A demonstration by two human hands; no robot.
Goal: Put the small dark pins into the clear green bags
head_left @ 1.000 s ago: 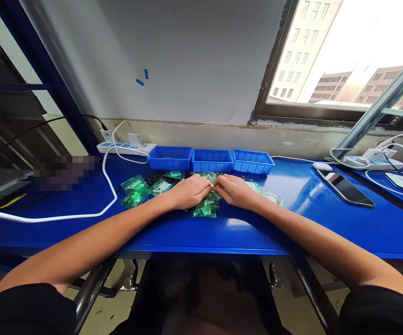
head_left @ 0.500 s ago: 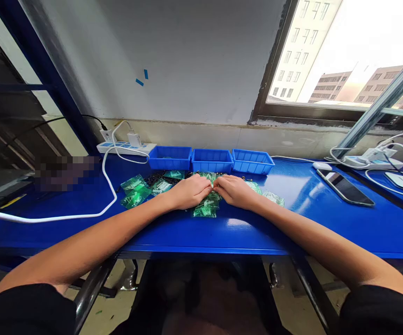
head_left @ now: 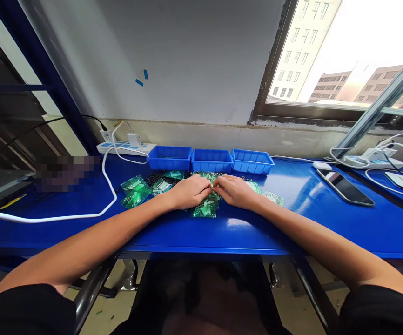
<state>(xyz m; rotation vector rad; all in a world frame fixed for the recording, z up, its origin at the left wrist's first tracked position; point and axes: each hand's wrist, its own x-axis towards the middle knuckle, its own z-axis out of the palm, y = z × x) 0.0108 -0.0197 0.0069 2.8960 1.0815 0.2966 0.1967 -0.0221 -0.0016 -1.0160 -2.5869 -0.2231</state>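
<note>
My left hand (head_left: pixel 192 190) and my right hand (head_left: pixel 235 190) meet fingertip to fingertip above the blue table (head_left: pixel 215 237). Both have their fingers closed in a pinch; whatever lies between them is too small or hidden to make out. Under and between the hands lie small green clear plastic bags (head_left: pixel 204 211). More green bags (head_left: pixel 137 191) lie left of my left hand, and another bag (head_left: pixel 274 198) rests by my right wrist. Small dark pieces (head_left: pixel 154 178) are scattered behind my left hand, partly covered by bags.
Three blue bins (head_left: pixel 211 161) stand in a row behind the hands. At the back left is a power strip (head_left: pixel 126 148) with a thick white cable (head_left: pixel 109 179) looping forward. A phone (head_left: pixel 346 187) lies at right, near another power strip (head_left: pixel 376 160) with chargers.
</note>
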